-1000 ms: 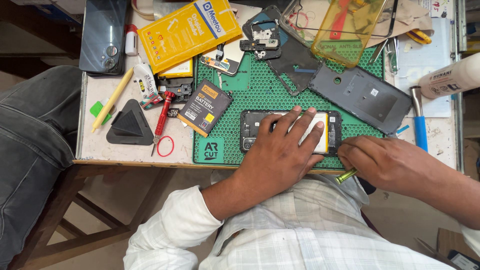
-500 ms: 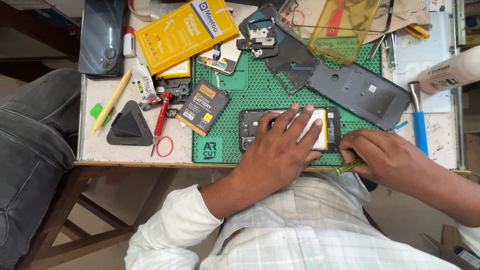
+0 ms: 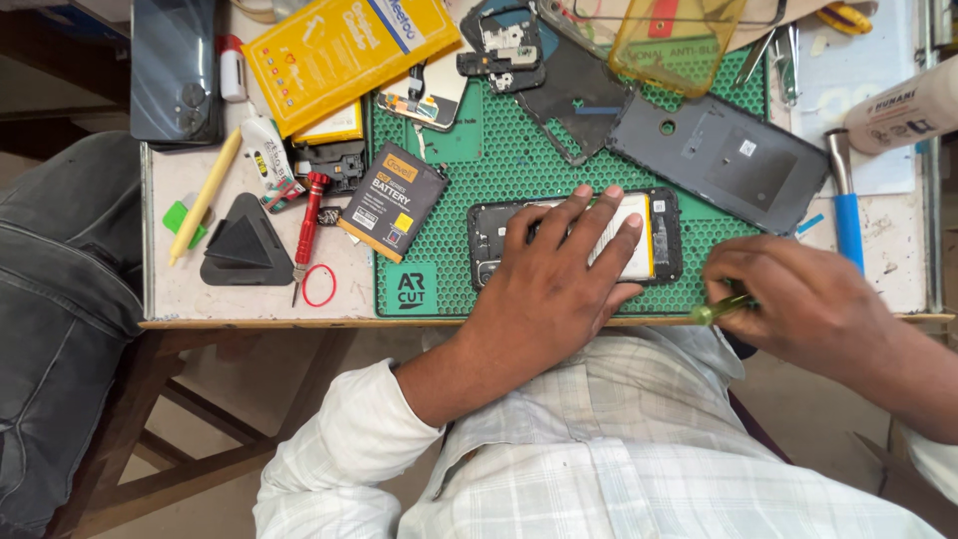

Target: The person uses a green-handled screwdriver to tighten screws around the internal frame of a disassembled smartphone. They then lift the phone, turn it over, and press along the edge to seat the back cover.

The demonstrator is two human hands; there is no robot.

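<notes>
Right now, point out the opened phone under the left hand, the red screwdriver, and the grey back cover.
opened phone (image 3: 661, 240), head view, on the pale battery at its right end.
red screwdriver (image 3: 310, 222), head view, mid-handle.
grey back cover (image 3: 733, 160), head view, centre of its inner face.

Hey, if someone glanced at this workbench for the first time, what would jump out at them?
The opened phone lying mid-mat, pressed flat by the left hand. Just right of it, the right hand grips a green-handled tool at the table's front edge. The bright yellow box at the back left also catches the eye.
</notes>
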